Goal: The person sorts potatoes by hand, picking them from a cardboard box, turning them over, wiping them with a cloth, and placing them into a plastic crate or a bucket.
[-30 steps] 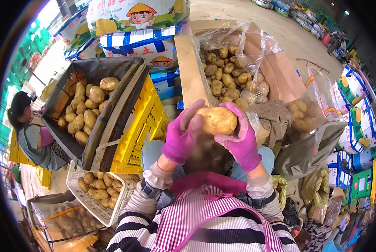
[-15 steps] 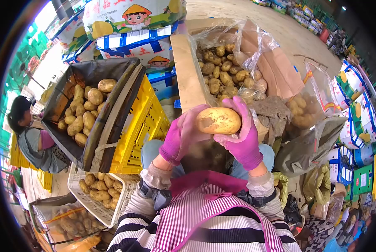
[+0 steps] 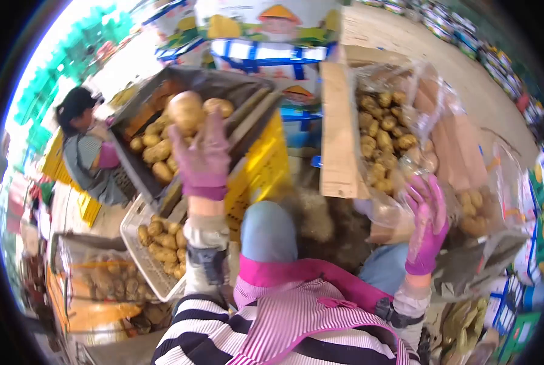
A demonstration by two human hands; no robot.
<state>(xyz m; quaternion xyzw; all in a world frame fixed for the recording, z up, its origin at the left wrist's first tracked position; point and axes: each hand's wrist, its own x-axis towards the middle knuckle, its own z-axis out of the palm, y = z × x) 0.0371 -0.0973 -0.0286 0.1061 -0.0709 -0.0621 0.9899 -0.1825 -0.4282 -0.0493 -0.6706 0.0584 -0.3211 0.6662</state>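
Observation:
My left hand (image 3: 204,159), in a dirty pink glove, is over the dark-lined bin (image 3: 137,173) at the left, its fingers around the lower side of a large potato (image 3: 187,112). Blur softens this contact. Smaller potatoes (image 3: 158,152) lie in the bin below. My right hand (image 3: 427,213), also gloved in pink, is raised with its fingers apart and nothing visible in it. It is at the near edge of the plastic-lined carton (image 3: 340,137), which holds many small potatoes (image 3: 384,137).
A yellow crate (image 3: 263,161) supports the bin. A white basket of potatoes (image 3: 139,243) and a bagged lot (image 3: 111,277) are at lower left. Another person (image 3: 91,146) sits at far left. Printed cartons (image 3: 269,58) are stacked ahead; a bag of potatoes (image 3: 472,210) is at right.
My hands have moved apart. The left hand went left with the large potato to the dark-lined bin; the right hand let go of it and shifted right. The view has turned left.

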